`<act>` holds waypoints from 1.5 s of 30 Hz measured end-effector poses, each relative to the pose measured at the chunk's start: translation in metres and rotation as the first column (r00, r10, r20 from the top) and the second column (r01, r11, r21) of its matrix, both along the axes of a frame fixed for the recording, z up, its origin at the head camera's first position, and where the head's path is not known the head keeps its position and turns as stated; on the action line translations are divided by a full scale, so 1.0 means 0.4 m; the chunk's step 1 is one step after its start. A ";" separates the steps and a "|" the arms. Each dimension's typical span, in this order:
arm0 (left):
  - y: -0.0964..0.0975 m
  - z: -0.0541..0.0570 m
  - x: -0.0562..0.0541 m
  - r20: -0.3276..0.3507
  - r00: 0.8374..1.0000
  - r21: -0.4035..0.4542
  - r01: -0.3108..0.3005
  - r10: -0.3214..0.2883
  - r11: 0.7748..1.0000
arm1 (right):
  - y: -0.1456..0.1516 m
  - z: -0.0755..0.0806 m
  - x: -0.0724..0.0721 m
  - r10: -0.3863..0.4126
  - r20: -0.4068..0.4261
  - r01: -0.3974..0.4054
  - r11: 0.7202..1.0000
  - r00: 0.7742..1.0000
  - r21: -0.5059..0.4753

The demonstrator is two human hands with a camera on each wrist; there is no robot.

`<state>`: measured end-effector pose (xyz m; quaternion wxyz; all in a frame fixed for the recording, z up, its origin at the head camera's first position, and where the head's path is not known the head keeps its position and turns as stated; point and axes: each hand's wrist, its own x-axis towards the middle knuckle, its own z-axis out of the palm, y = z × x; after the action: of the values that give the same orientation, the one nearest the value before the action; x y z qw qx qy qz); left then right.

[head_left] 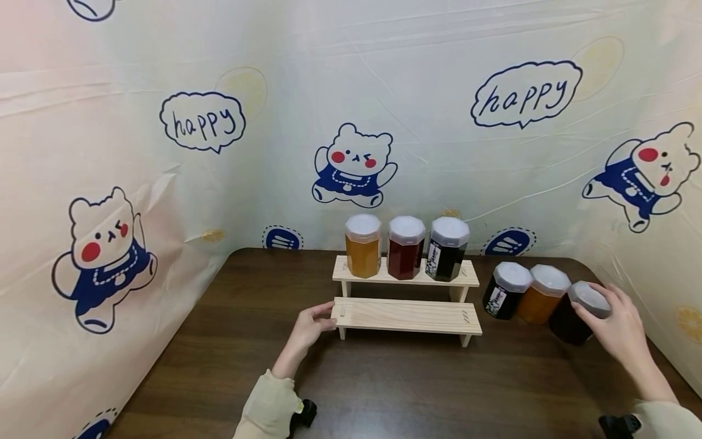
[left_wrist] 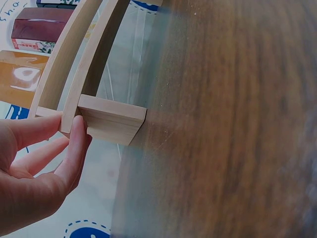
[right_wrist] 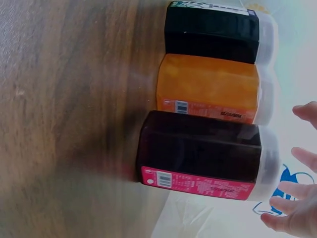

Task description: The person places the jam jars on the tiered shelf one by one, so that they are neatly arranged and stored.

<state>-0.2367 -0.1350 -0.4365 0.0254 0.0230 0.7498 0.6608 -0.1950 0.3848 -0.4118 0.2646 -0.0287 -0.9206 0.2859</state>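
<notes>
My left hand pinches the left end of the lower step of a two-tier wooden rack. In the left wrist view, thumb and fingers lie on either side of that board's end. On the right, my right hand is around the white lid of a dark red jar. The right wrist view shows its fingers spread beside the lid. That jar stands upright, nearest to me in a row with an amber jar and a black jar.
Along the rack's upper tier stand an amber jar, a red jar and a black jar, all white-lidded. The dark wooden table meets a printed cloth at the back and sides.
</notes>
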 end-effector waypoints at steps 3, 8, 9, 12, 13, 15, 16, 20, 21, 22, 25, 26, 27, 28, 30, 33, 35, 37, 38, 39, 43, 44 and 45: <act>0.002 0.006 0.005 -0.003 1.000 0.001 -0.001 0.001 1.000 | 0.005 -0.005 -0.003 -0.006 0.028 0.007 1.000 1.000 -0.014; 0.001 0.002 0.003 -0.009 1.000 0.002 0.005 -0.005 1.000 | 0.011 -0.015 -0.006 -0.021 0.056 0.023 0.998 0.998 -0.050; 0.002 0.004 0.004 -0.010 1.000 0.002 0.006 -0.006 1.000 | 0.012 -0.018 -0.008 -0.023 0.062 0.027 0.998 0.998 -0.055; -0.001 -0.002 -0.001 -0.007 1.000 0.003 0.009 -0.009 1.000 | 0.016 -0.029 -0.011 -0.031 0.068 0.036 0.997 0.997 -0.063; -0.002 -0.008 -0.006 -0.005 1.000 0.006 0.011 -0.011 1.000 | 0.018 -0.033 -0.012 -0.032 0.067 0.036 0.997 0.997 -0.066; -0.006 -0.024 -0.017 0.001 1.000 0.013 0.012 -0.012 1.000 | 0.022 -0.038 -0.014 -0.034 0.062 0.038 0.997 0.998 -0.069; -0.008 -0.036 -0.025 0.001 1.000 0.015 0.011 -0.011 1.000 | 0.023 -0.041 -0.015 -0.036 0.055 0.040 0.997 0.998 -0.070; -0.010 -0.063 -0.040 0.002 1.000 0.011 -0.002 0.002 1.000 | 0.029 -0.051 -0.020 -0.040 0.048 0.043 0.996 0.998 -0.078; -0.010 -0.066 -0.040 0.004 1.000 0.006 -0.007 0.007 1.000 | 0.030 -0.054 -0.021 -0.041 0.047 0.045 0.996 0.998 -0.080; -0.010 -0.068 -0.041 0.002 1.000 -0.001 -0.010 0.010 1.000 | 0.030 -0.057 -0.022 -0.042 0.044 0.045 0.995 0.998 -0.084; -0.009 -0.069 -0.040 -0.001 1.000 -0.010 -0.015 0.015 1.000 | 0.031 -0.064 -0.026 -0.047 0.041 0.051 0.993 0.998 -0.104; -0.009 -0.069 -0.041 0.000 1.000 -0.010 -0.017 0.017 1.000 | 0.031 -0.066 -0.027 -0.050 0.038 0.054 0.992 0.998 -0.110; -0.009 -0.068 -0.040 0.004 1.000 -0.008 -0.021 0.021 1.000 | 0.031 -0.067 -0.028 -0.053 0.035 0.056 0.992 0.998 -0.116; -0.009 -0.068 -0.040 0.005 1.000 -0.007 -0.024 0.024 1.000 | 0.030 -0.069 -0.029 -0.055 0.031 0.058 0.991 0.998 -0.122; -0.009 -0.069 -0.041 0.011 1.000 -0.002 -0.030 0.030 1.000 | 0.030 -0.072 -0.032 -0.059 0.023 0.062 0.989 0.998 -0.134; -0.009 -0.069 -0.042 0.015 0.999 0.001 -0.034 0.034 0.999 | 0.031 -0.077 -0.036 -0.067 0.010 0.068 0.987 0.998 -0.145; -0.010 -0.070 -0.042 0.012 1.000 -0.002 -0.029 0.029 1.000 | 0.030 -0.080 -0.037 -0.076 0.007 0.076 0.986 0.997 -0.150; -0.010 -0.071 -0.042 0.007 1.000 -0.009 -0.022 0.022 1.000 | 0.029 -0.084 -0.038 -0.082 0.003 0.081 0.984 0.997 -0.160; -0.011 -0.071 -0.042 0.004 1.000 -0.012 -0.018 0.018 1.000 | 0.029 -0.086 -0.039 -0.087 0.003 0.086 0.983 0.996 -0.162; -0.011 -0.071 -0.041 0.003 1.000 -0.014 -0.016 0.016 1.000 | 0.028 -0.088 -0.040 -0.089 0.001 0.088 0.982 0.996 -0.167; -0.010 -0.068 -0.040 0.009 1.000 -0.014 -0.017 0.017 1.000 | 0.027 -0.091 -0.043 -0.100 -0.006 0.098 0.979 0.995 -0.179; -0.010 -0.068 -0.039 0.011 1.000 -0.013 -0.020 0.020 1.000 | 0.027 -0.092 -0.043 -0.102 -0.004 0.100 0.979 0.995 -0.180; -0.010 -0.067 -0.039 0.013 1.000 -0.011 -0.022 0.022 1.000 | 0.028 -0.093 -0.044 -0.103 -0.004 0.100 0.978 0.995 -0.183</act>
<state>-0.2522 -0.1389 -0.4633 0.0231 0.0103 0.7532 0.6573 -0.2126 0.3959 -0.4488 0.2814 -0.0979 -0.8860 0.3553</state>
